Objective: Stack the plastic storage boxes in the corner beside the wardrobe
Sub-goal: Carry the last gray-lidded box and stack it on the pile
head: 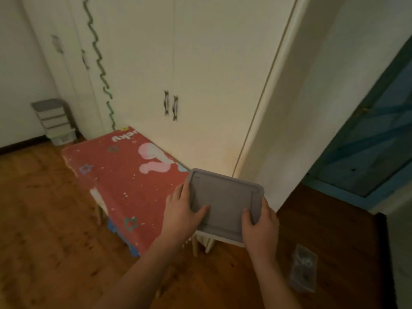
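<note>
**Grey-lidded box held in both hands, stack waiting in the far corner**

A plastic storage box (225, 202) with a grey lid sits at about 5 o'clock from the frame's centre, carried in the air above the near end of a small desk. The left hand (184, 211) grips its left edge, thumb lying across the lid and fingers curled under the side. The right hand (259, 221) clamps the near right corner, thumb on top as well.

The desk (124, 175) wears a red cartoon-print cloth and stands against the white wardrobe (189, 63), at roughly 7 o'clock from centre.

Far off at 9 o'clock, a stack of storage boxes (55, 121) with a grey lid on top stands on the wooden floor (44, 219) in the corner beside the wardrobe, well apart from the held box.

A clear packet (304, 272) lies at 4 o'clock on a dark surface.
</note>
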Available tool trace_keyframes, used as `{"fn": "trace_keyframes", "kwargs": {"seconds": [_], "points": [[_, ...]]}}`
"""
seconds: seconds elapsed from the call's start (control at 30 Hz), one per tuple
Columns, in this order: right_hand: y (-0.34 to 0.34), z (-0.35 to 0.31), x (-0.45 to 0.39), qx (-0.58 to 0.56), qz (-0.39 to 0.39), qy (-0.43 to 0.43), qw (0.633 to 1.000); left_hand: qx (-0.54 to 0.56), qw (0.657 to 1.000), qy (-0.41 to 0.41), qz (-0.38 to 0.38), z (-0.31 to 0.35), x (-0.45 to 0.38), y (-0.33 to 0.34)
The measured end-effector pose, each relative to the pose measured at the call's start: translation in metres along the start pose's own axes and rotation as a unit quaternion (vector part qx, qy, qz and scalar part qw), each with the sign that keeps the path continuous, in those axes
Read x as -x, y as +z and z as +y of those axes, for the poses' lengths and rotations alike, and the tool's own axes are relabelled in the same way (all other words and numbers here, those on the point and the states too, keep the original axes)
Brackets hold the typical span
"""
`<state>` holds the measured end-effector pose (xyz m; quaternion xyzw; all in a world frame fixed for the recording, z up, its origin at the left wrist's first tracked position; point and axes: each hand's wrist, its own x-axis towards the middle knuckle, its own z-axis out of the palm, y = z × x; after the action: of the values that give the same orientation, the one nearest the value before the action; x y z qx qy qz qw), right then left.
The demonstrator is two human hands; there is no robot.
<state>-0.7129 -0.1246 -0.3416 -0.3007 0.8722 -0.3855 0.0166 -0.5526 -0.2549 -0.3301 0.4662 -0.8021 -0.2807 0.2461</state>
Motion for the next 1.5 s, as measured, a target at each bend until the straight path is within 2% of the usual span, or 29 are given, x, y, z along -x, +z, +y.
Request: {"fn": "trace_keyframes", "kwargs": {"seconds": [0.3, 0.67, 1.03, 1.5], "points": [[0.109, -0.136, 0.065, -0.023, -0.099, -0.106, 0.989, -0.039, 0.988, -0.112, 0.097, -0.132, 0.035, -0.133], [0.234, -0.278, 0.107, -0.04, -0.225, -0.218, 0.949, -0.048, 0.943, -0.258, 0.206, -0.256, 0.049, -0.245], [0.383, -0.405, 0.084, -0.055, -0.295, -0.254, 0.919, -0.071, 0.907, -0.339, 0.238, -0.361, -0.043, -0.33], [0.523, -0.562, 0.06, -0.08, -0.319, -0.321, 0.888, -0.05, 0.875, -0.366, 0.313, -0.48, -0.145, -0.43]]}}
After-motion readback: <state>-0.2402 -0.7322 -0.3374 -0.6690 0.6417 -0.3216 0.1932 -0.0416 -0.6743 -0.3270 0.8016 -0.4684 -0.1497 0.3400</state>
